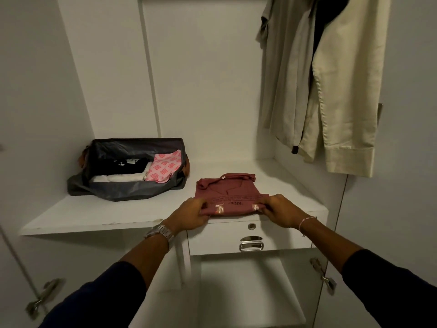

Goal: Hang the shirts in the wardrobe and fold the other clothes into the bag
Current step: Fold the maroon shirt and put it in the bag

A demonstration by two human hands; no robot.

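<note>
A dusty-pink folded T-shirt (228, 194) with printed text lies on the white wardrobe shelf (94, 214), near its front edge. My left hand (191, 215) pinches the shirt's near left corner. My right hand (280, 210) pinches the near right corner. To the left stands an open grey bag (132, 188) holding folded black, white and pink-patterned clothes. Beige and grey shirts (335, 86) hang at the upper right of the wardrobe.
A white drawer (250, 237) with a metal handle and lock sits just under the shelf below the T-shirt. An open compartment lies beneath it. Wardrobe doors with metal hinges stand open at both sides. A vertical divider rises behind the bag.
</note>
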